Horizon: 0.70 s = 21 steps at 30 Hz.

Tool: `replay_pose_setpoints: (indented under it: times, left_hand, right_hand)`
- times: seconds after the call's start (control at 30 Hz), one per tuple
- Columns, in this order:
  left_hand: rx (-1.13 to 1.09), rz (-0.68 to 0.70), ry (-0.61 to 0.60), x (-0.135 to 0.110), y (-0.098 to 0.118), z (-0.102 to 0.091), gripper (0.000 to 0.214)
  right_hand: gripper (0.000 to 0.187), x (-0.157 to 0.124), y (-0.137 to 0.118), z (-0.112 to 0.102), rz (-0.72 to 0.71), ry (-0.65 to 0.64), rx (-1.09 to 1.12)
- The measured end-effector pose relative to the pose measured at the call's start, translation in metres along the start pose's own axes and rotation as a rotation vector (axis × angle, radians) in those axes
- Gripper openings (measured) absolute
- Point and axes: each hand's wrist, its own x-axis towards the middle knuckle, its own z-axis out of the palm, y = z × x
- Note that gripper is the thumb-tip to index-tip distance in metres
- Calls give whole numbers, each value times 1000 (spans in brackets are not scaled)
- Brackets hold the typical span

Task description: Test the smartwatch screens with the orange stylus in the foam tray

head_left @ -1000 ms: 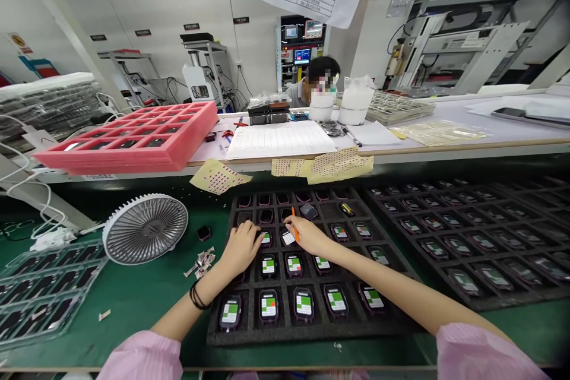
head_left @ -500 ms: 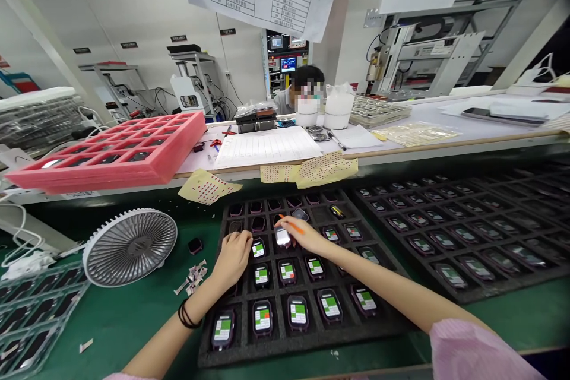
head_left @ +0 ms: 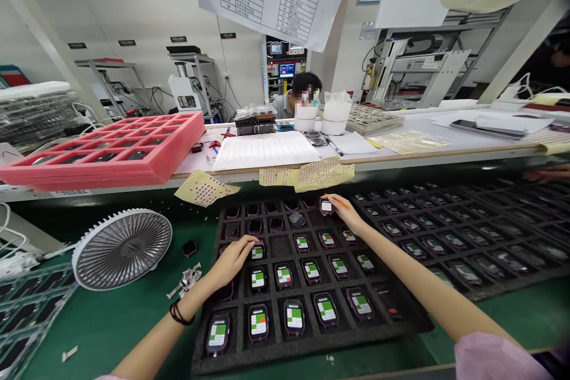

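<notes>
Two hands working over a black foam tray (head_left: 285, 358) of watches (head_left: 294, 317)

The left hand (head_left: 231, 261), fingers curved, rests its fingertips (head_left: 252, 241) on a watch (head_left: 257, 252) mid-tray, its grip impossible to tell; the right hand (head_left: 346, 215) pinches an orange stick (head_left: 342, 203) beside another watch (head_left: 326, 206) at the tray's far edge. About fifteen screens show green labels.

Left arm (head_left: 154, 344) angled inward, left hand (head_left: 231, 262) curled downward, right arm (head_left: 414, 279) stretched farther forward, right hand (head_left: 345, 214) tilted downward
</notes>
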Motion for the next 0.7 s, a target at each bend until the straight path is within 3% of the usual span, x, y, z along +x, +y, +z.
replay_pose_setpoints:
  times: [0.2, 0.43, 0.57, 0.7]
  left_hand:
    - [-174, -63, 110, 15, -2, 0, 33]
    - [-392, -121, 119, 18, -2, 5, 40]
    - [-568, -261, 91, 22, 0, 10, 44]
    - [-748, -311, 57, 35, 19, 15, 42]
  right_hand:
    - [39, 4, -2, -26, -2, 70, -86]
    - [35, -13, -6, -46, 19, 114, -71]
    - [34, -24, -20, -31, 63, 75, 68]
    - [32, -33, -38, 8, 158, -96, 235]
